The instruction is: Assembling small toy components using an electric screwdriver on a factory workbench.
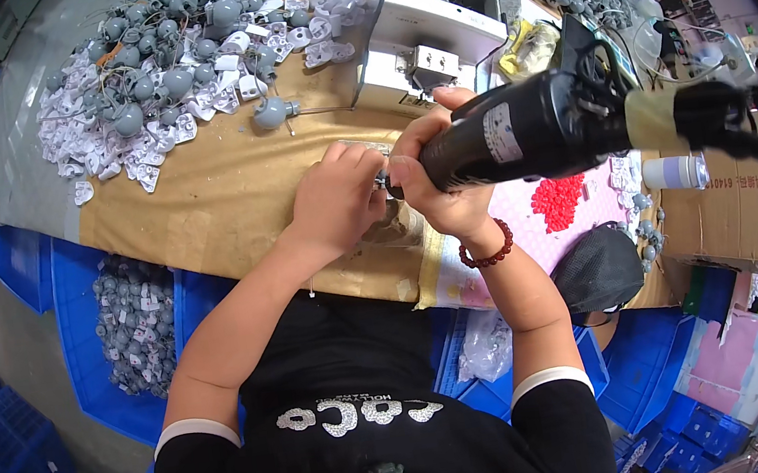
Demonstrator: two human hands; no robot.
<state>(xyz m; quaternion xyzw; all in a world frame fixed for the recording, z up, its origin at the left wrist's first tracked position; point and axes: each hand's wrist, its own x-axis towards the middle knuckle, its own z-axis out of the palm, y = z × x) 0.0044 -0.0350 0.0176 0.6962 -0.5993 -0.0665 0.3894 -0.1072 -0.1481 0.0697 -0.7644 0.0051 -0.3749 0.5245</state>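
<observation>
My right hand (440, 181) grips a black electric screwdriver (528, 128) that lies nearly level, its tip pointing left toward my other hand. A cable runs off its rear end to the right. My left hand (334, 197) is closed over a small part at the tool's tip; the part itself is mostly hidden by my fingers. Both hands hover over the brown-covered worktable (220, 195). A dark red bead bracelet sits on my right wrist.
A heap of grey round parts with white tags (170, 68) fills the table's far left. A white machine (428, 29) stands behind my hands. Red small pieces (558, 201) lie on a pink sheet at right. Blue bins (129, 336) with more grey parts sit below the table. A cardboard box (739, 208) is at right.
</observation>
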